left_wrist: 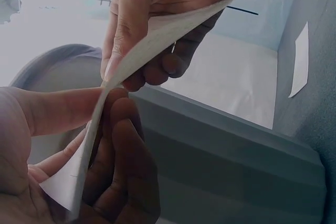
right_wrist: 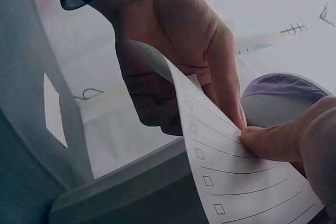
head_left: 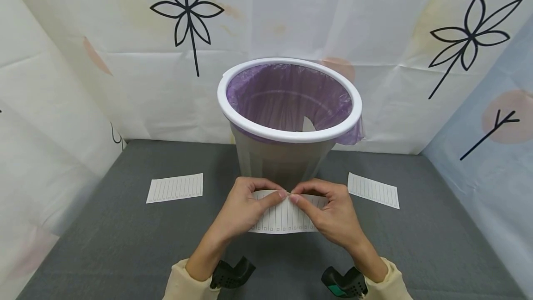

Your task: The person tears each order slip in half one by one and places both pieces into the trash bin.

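Observation:
A slip of white lined paper (head_left: 283, 219) with small checkbox squares is held up between both hands, just in front of the bin. My left hand (head_left: 245, 205) pinches its upper edge near the middle between thumb and fingers. Right beside it, my right hand (head_left: 331, 209) pinches the same edge, the two thumb tips almost touching. In the left wrist view the paper (left_wrist: 152, 45) bends at the pinch. The right wrist view shows the checkboxes and ruled lines on the sheet (right_wrist: 226, 171).
A bin (head_left: 272, 156) with a white rim and purple liner (head_left: 287, 89) stands behind the hands; a white scrap (head_left: 308, 125) shows inside. One lined paper slip (head_left: 175, 188) lies left on the grey table (head_left: 104, 244), another slip (head_left: 373, 190) right. Patterned cloth (head_left: 291, 13) hangs around.

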Demonstrator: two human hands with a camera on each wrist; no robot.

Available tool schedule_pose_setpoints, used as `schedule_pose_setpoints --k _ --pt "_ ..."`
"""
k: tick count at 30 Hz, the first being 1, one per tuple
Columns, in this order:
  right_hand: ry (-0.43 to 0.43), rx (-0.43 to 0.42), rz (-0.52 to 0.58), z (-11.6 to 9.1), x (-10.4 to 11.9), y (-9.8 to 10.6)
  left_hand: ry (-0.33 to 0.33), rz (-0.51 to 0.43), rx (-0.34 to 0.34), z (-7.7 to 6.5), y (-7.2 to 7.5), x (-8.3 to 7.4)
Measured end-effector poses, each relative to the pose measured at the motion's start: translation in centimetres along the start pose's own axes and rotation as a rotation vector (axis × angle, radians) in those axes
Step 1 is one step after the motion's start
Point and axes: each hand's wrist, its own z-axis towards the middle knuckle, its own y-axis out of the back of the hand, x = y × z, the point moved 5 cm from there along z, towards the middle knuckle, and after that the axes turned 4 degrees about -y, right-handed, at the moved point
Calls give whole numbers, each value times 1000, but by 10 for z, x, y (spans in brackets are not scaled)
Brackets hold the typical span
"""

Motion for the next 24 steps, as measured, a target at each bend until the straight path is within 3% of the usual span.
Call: schedule_pose_setpoints --k 8,24 --pt "17 -35 10 0 1 0 -11 -23 -11 1 4 5" --pt "-1 -45 31 0 1 1 -75 17 -17 4 3 3"
